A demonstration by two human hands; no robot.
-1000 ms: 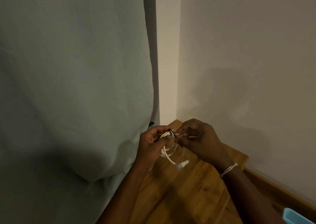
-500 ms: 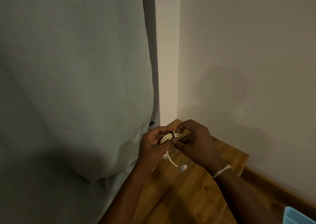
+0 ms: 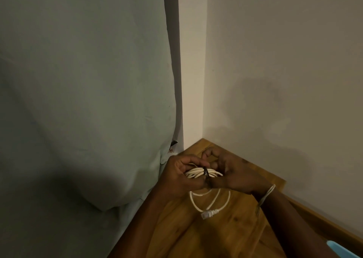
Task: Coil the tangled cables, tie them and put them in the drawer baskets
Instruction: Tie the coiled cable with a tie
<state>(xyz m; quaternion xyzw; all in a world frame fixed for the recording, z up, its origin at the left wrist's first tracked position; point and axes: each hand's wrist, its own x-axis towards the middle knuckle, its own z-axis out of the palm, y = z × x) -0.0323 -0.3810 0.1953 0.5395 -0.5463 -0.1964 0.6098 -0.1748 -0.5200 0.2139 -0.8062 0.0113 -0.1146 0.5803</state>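
Observation:
A coiled white cable sits between both hands above the wooden top. A thin black tie runs round the middle of the coil. My left hand grips the coil's left side. My right hand holds the right side, with its thumb and fingers pinching at the tie under the coil. A loose loop of the cable hangs down below the hands and ends in a clear plug. No drawer basket is in view.
A grey-green curtain hangs on the left, down past the wooden top's edge. White walls meet in a corner behind the hands. A light blue object's corner shows at the bottom right.
The black tie's loose ends stuck up a second ago; it now lies wrapped round the coil. My right hand has shifted from above the coil to pinch below it.

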